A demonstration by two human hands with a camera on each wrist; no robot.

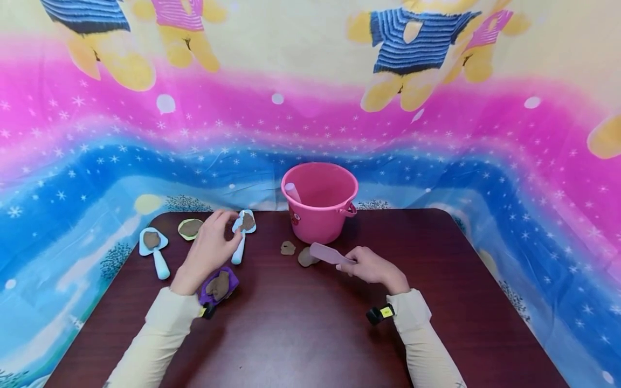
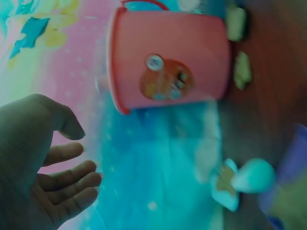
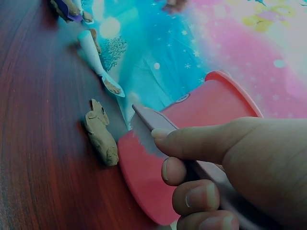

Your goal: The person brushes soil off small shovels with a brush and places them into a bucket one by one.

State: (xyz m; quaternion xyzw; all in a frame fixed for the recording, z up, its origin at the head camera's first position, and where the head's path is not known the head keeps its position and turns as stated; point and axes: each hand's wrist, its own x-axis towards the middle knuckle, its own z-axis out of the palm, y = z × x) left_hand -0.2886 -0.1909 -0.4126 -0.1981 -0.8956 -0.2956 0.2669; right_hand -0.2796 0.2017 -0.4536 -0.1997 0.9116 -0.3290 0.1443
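In front of the bucket, a tool is gripped by the right hand, apparently angled to reach the clay, while left of the bucket the left hand is held loose, empty.

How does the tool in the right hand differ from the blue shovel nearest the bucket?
The flat tool is mauve; the shovel is light blue. The right hand grips the flat tool, while the shovel lies on the table. The flat tool has a long, narrow blade; the shovel has a broader head with brown clay on it. Both are pale.
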